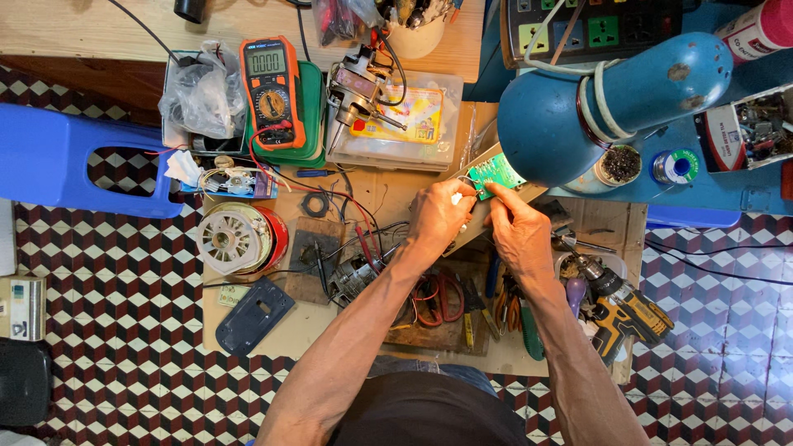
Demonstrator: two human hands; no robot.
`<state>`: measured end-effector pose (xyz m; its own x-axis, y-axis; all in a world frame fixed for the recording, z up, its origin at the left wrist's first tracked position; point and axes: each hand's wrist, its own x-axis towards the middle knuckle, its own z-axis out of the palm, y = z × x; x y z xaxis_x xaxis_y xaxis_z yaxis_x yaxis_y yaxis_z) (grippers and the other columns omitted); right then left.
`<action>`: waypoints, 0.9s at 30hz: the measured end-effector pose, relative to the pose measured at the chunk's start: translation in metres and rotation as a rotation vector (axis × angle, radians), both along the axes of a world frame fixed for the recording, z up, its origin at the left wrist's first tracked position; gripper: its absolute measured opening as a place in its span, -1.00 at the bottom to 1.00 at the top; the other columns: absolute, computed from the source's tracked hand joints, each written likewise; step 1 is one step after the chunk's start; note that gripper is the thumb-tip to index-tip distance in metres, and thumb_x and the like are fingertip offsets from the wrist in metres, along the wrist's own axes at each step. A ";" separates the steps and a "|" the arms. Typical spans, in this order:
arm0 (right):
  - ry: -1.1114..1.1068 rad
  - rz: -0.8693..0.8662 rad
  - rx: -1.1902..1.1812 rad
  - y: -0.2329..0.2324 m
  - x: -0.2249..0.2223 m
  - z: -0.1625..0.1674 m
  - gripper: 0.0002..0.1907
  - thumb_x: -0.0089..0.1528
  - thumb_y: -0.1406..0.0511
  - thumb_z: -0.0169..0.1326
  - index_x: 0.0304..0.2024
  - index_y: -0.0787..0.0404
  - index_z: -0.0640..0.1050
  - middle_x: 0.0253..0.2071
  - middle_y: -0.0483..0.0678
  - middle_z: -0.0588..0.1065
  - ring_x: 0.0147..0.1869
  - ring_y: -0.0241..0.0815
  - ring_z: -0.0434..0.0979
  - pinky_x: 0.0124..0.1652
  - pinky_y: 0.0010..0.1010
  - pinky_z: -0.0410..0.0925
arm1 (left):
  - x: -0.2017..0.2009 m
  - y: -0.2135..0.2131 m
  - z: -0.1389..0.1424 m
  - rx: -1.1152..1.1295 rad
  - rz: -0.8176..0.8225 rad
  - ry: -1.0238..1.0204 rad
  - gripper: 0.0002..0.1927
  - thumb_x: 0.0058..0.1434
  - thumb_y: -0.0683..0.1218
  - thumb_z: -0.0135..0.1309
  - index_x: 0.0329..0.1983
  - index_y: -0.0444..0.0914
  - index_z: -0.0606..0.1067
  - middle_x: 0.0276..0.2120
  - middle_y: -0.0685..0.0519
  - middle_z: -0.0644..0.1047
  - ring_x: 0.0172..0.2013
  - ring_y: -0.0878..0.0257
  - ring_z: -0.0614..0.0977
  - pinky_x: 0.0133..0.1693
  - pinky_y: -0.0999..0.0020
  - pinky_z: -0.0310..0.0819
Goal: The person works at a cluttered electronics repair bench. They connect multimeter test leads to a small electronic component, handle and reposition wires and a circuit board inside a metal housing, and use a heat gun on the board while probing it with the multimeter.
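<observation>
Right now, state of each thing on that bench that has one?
left hand: pinching the near edge of the green circuit board, held up off the bench
right hand: gripping the same board
multimeter: on, display lit, leads attached
blue desk lamp: head hanging over the board; lit or not, cannot tell
cordless drill: lying on its side
red-handled scissors: lying flat, closed
clear plastic box: lid shut

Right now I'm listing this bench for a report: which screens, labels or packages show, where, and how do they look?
Multimeter: top left of the bench, orange case, grey screen, on a green box.
Clear plastic box: beside the multimeter, with a yellow printed card inside.
Crumpled plastic bag: left of the multimeter, translucent.
Can: top right corner, red and white label.
</observation>
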<state>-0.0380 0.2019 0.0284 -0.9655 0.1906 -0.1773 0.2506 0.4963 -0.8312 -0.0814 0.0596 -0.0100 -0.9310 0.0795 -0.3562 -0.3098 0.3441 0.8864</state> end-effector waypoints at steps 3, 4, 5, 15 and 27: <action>-0.024 -0.002 0.002 0.000 0.000 0.004 -0.69 0.36 0.33 0.01 0.13 0.08 0.61 -0.49 -0.11 0.56 -0.47 -0.41 0.43 -0.41 -0.52 0.34 | -0.001 0.000 -0.001 0.060 0.011 -0.018 -0.83 0.17 -0.10 0.17 -0.21 -0.22 0.67 -0.56 0.01 0.66 -0.55 0.30 0.70 -0.46 0.38 0.61; -0.020 0.003 0.006 -0.001 0.000 0.005 -0.69 0.36 0.33 0.01 0.13 0.09 0.61 -0.48 -0.11 0.56 -0.47 -0.42 0.44 -0.41 -0.52 0.34 | -0.001 0.000 -0.002 0.066 0.013 -0.027 -0.83 0.17 -0.10 0.16 -0.21 -0.23 0.67 -0.56 0.01 0.66 -0.54 0.30 0.70 -0.46 0.39 0.61; -0.015 0.008 0.010 -0.001 0.000 0.006 -0.69 0.36 0.33 0.01 0.13 0.09 0.61 -0.48 -0.11 0.57 -0.47 -0.42 0.45 -0.40 -0.52 0.35 | -0.001 0.000 -0.002 0.072 0.015 -0.035 -0.82 0.18 -0.11 0.16 -0.20 -0.23 0.67 -0.55 0.01 0.66 -0.54 0.30 0.70 -0.46 0.39 0.61; 0.031 0.081 0.105 0.003 0.000 0.004 -0.69 0.34 0.34 0.00 0.09 0.07 0.63 -0.43 0.00 0.58 -0.41 -0.26 0.56 -0.33 -0.41 0.39 | 0.000 -0.002 -0.004 0.143 0.003 -0.020 -0.81 0.19 -0.12 0.16 -0.17 -0.27 0.65 -0.46 0.00 0.68 -0.48 0.29 0.74 -0.47 0.38 0.65; 0.165 0.180 0.228 0.009 -0.003 -0.007 -0.69 0.29 0.40 0.01 0.04 0.14 0.64 -0.28 0.14 0.58 -0.27 0.05 0.62 -0.23 -0.24 0.43 | 0.003 0.003 -0.019 0.231 0.077 -0.004 -0.74 0.16 -0.14 0.18 -0.11 -0.34 0.52 -0.40 -0.05 0.66 -0.50 0.25 0.72 -0.45 0.35 0.61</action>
